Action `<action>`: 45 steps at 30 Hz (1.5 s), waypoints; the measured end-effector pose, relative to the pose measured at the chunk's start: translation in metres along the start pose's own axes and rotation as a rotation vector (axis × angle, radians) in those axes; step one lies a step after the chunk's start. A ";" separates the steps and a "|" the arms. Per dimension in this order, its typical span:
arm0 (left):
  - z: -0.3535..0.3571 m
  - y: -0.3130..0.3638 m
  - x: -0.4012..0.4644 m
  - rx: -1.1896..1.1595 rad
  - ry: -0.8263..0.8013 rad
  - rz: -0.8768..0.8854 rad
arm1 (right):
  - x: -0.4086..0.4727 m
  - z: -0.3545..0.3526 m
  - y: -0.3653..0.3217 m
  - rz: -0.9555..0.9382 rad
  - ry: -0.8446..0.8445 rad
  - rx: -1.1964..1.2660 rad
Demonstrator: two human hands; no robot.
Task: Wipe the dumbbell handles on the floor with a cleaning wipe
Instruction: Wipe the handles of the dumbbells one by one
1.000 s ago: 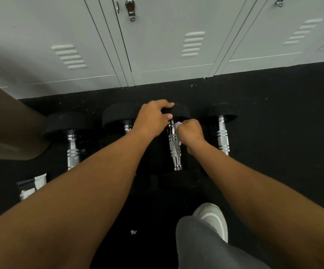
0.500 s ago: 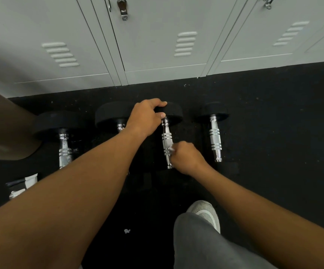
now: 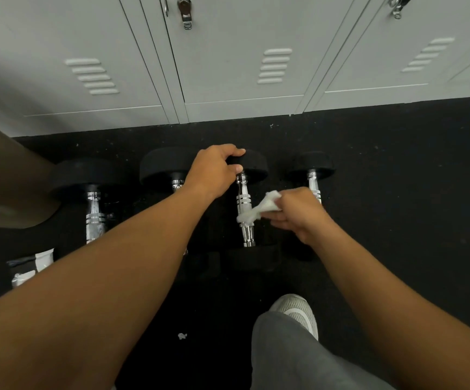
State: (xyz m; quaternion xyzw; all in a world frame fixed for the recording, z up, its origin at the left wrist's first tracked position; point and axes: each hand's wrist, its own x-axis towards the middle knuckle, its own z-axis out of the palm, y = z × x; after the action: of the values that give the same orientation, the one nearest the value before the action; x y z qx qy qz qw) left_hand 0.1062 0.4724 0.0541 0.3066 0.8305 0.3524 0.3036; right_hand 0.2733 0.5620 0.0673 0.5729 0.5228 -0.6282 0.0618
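Note:
Several black dumbbells with chrome handles lie in a row on the dark floor. My left hand (image 3: 214,171) grips the far black head (image 3: 254,164) of the third dumbbell. Its chrome handle (image 3: 244,204) runs toward me. My right hand (image 3: 298,213) holds a crumpled white wipe (image 3: 260,208) just right of that handle; the wipe's lower end touches the handle's middle. The rightmost dumbbell (image 3: 312,167) is partly hidden behind my right hand. The leftmost dumbbell (image 3: 94,198) and the second one (image 3: 169,167) lie to the left, partly under my left forearm.
Grey lockers (image 3: 228,66) stand right behind the dumbbells. A brown shape (image 3: 8,187) fills the left edge. A black and white packet (image 3: 35,263) lies at the lower left. My grey trouser leg and pale shoe (image 3: 298,311) are near the bottom centre.
My right hand slid the wipe down the third handle toward me, then came back up and off to the right, so the wipe now hangs open against the handle's middle. My left hand stayed put.

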 end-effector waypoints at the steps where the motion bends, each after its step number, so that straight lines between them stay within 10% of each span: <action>1: 0.000 0.000 0.000 -0.001 -0.003 0.000 | 0.006 -0.003 -0.001 -0.051 0.082 -0.034; 9: 0.000 0.003 -0.001 0.012 -0.001 -0.002 | 0.001 0.031 -0.014 -0.513 0.383 -0.474; 14: -0.001 0.003 -0.002 0.028 0.009 0.000 | 0.006 0.040 0.010 -0.660 0.257 -0.806; 20: 0.001 0.004 -0.002 0.032 0.018 -0.010 | 0.007 0.035 0.012 -0.598 0.353 -0.634; 35: -0.001 0.005 -0.003 0.006 0.024 -0.017 | 0.017 0.025 0.033 -0.968 -0.201 -1.169; 45: -0.002 0.001 -0.003 -0.021 -0.006 -0.026 | -0.003 -0.012 0.044 -0.584 -0.450 -0.827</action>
State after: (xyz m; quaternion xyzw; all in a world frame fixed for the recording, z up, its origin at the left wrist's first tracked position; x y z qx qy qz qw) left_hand 0.1073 0.4698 0.0572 0.2937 0.8296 0.3562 0.3140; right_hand 0.3124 0.5494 0.0465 0.1835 0.8369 -0.4688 0.2149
